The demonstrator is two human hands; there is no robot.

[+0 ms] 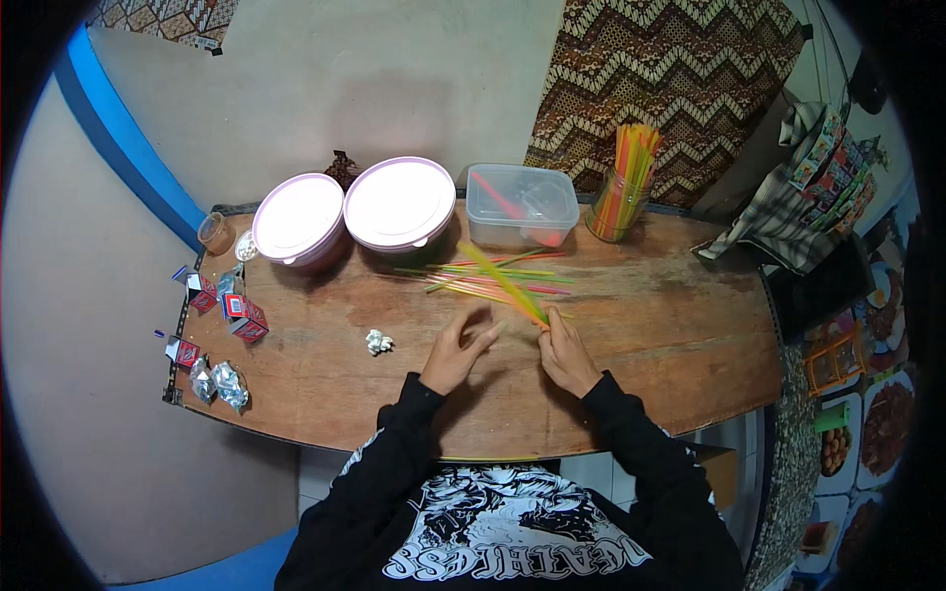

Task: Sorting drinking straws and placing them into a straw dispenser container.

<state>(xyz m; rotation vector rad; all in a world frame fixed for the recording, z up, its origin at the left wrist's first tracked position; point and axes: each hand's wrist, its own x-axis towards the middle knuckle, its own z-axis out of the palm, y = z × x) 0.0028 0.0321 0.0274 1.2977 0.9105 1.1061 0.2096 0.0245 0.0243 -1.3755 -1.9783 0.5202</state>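
My right hand (567, 354) is closed around the lower ends of a few yellow and orange plastic drinking straws (510, 287), which slant up to the left and look blurred. To their left, my left hand (460, 349) has its fingers apart and curved, with nothing held in it. Beyond both hands, several loose coloured straws (458, 278) lie crossed on the wooden table (318, 399). A glass jar (610, 214) at the back right holds many upright straws. A small crumpled white lump (379, 342) lies left of my left hand.
Two round tubs with pale lids (299, 218) (400, 201) and a clear lidded plastic box (522, 207) stand along the back. Small red boxes (246, 318), crumpled foil (230, 384) and a small clear cup (216, 233) are at the left edge. Checked cloth (768, 210) hangs at the right.
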